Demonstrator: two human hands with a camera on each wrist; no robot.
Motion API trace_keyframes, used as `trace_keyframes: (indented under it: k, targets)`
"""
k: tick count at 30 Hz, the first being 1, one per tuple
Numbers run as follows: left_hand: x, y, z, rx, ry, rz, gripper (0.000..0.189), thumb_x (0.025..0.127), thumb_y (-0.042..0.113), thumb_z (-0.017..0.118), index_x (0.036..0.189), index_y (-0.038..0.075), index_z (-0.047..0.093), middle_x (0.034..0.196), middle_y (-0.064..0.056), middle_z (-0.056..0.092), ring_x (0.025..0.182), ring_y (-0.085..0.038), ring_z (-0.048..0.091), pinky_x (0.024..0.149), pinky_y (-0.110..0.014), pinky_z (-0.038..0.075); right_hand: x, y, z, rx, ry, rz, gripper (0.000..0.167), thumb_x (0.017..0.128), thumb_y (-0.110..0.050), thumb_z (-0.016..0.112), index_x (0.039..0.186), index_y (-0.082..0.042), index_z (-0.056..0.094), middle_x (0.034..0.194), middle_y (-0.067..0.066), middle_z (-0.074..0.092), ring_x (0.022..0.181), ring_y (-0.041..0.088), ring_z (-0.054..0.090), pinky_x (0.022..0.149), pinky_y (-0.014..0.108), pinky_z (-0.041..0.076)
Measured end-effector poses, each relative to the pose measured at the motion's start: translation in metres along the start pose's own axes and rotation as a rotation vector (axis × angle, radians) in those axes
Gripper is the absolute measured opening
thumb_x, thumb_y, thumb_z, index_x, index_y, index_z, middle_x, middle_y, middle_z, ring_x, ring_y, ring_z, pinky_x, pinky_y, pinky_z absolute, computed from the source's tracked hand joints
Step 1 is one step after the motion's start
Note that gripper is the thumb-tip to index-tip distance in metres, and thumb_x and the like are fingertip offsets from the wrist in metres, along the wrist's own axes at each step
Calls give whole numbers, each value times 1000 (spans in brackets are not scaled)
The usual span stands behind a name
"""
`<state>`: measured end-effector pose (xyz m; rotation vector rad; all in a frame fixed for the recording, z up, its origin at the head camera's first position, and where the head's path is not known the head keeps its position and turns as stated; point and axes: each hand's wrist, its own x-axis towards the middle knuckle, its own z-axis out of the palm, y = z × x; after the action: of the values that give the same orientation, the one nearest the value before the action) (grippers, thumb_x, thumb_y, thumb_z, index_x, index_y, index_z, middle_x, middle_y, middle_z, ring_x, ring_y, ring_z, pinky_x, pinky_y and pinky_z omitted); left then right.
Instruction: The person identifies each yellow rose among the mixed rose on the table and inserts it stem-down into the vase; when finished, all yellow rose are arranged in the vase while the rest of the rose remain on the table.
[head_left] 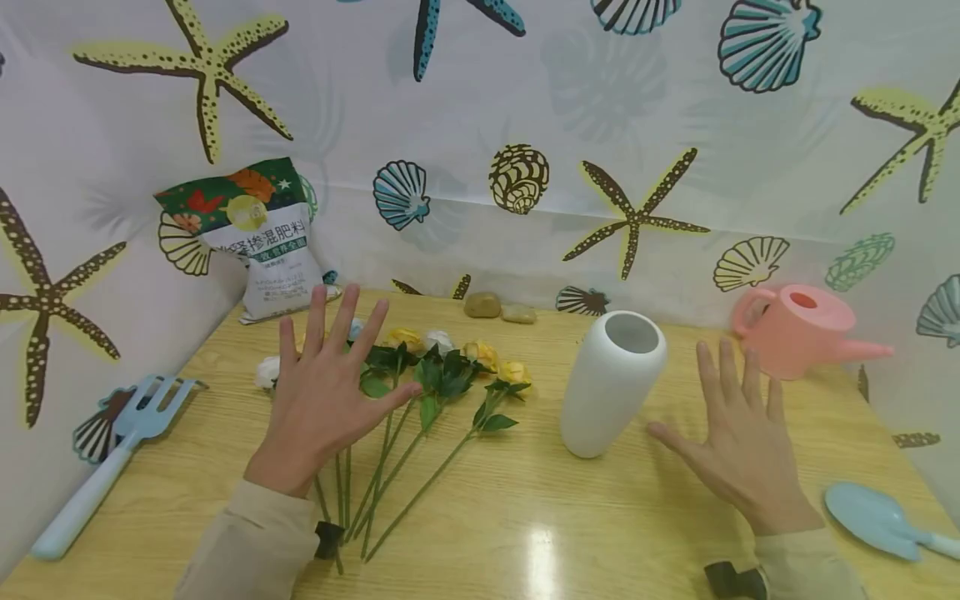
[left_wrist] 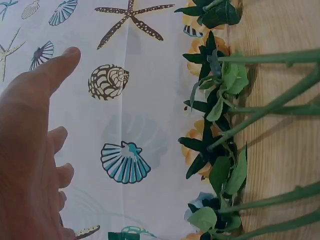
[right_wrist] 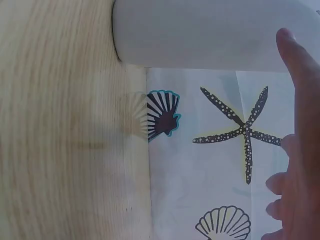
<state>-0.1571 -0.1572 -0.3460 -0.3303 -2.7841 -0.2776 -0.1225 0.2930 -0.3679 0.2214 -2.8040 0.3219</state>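
**Left hand (head_left: 322,404) and right hand (head_left: 742,442) released, fingers spread**

The fingers of both hands are held straight and apart, with nothing grasped. Below the left hand, yellow, white and pale blue flowers (head_left: 446,375) are laid on the table (head_left: 585,517) and partly hidden by it in the head view, their stems pointed toward the person. Just left of the right hand, the white vase (head_left: 607,392) is stood upright, a gap being shown between it and the thumb. Past the right fingertips, a pink watering can (head_left: 806,333) is placed; right of that wrist, a pale blue trowel (head_left: 870,512) is seen. Left of the left hand, a pale blue fork (head_left: 131,442) is laid. Beyond its fingertips, a printed bag (head_left: 277,258) is propped against the patterned cloth (head_left: 465,108). Beyond and between the hands, two stones (head_left: 482,305) are set.
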Motion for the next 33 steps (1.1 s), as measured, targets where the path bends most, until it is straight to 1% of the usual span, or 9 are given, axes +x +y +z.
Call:
trace_keyframes:
  k: [2, 4, 7, 10, 12, 16, 19, 26, 33]
  targets:
    - [0, 6, -1, -54, -23, -14, 101, 88, 71, 61, 164, 28, 9, 170, -13, 7, 156, -43, 6, 117, -71, 17, 0, -2, -1, 82, -11, 47, 99, 94, -61, 59, 164, -14, 7, 166, 26, 16, 151, 49, 18, 114, 73, 21]
    - [-1, 15, 0, -139, -59, -27, 96, 91, 61, 65, 163, 21, 18, 164, -22, 26, 148, -47, 29, 109, -69, 35, 0, -5, -2, 223, -2, 87, 88, 99, -50, 59, 163, -13, 11, 160, 29, 30, 141, 51, 37, 105, 70, 36]
    - [-3, 31, 5, -255, -147, -39, 77, 94, 46, 69, 155, 11, 38, 141, -23, 55, 118, -43, 60, 89, -59, 54, -1, -15, 0, 439, 48, 94, 75, 103, -32, 59, 162, -13, 17, 150, 26, 45, 126, 46, 54, 96, 44, 54]
    - [-5, 45, 15, -310, -257, -30, 59, 93, 38, 72, 141, 8, 55, 120, -15, 69, 93, -28, 69, 74, -46, 57, -2, -28, 4, 601, 95, 54, 70, 104, -19, 57, 161, -13, 18, 150, 24, 45, 127, 43, 55, 92, 13, 48]
    - [-6, 52, 23, -332, -341, -32, 53, 92, 36, 74, 136, 8, 60, 111, -10, 71, 85, -21, 68, 70, -41, 57, -2, -37, 9, 677, 100, 36, 70, 105, -16, 54, 162, -14, 14, 154, 23, 41, 129, 42, 53, 90, 2, 40]
    - [-10, 61, 36, -377, -497, -42, 50, 90, 31, 77, 131, 7, 62, 87, -2, 67, 70, -13, 59, 63, -34, 50, -2, -50, 19, 763, 76, 27, 69, 107, -18, 50, 163, -19, 9, 157, 21, 36, 134, 42, 49, 92, 5, 42]
    - [-13, 64, 41, -402, -565, -27, 47, 89, 24, 78, 129, 5, 62, 72, 1, 58, 61, -13, 51, 58, -31, 42, -2, -56, 24, 777, 60, 12, 71, 107, -19, 51, 163, -25, 8, 155, 20, 37, 134, 43, 49, 94, 12, 45]
    - [-19, 67, 42, -441, -588, 0, 45, 87, 0, 71, 130, 3, 58, 67, 1, 56, 58, -14, 51, 56, -30, 41, -3, -64, 31, 752, 84, -13, 79, 104, -10, 54, 163, -27, 6, 154, 18, 42, 131, 42, 54, 93, 28, 55]
    - [-20, 67, 44, -455, -553, 51, 43, 89, -9, 62, 130, 1, 58, 61, 1, 53, 52, -12, 41, 53, -26, 33, -4, -64, 32, 727, 102, -9, 81, 103, -8, 56, 163, -25, 6, 152, 22, 45, 129, 44, 55, 91, 35, 58]
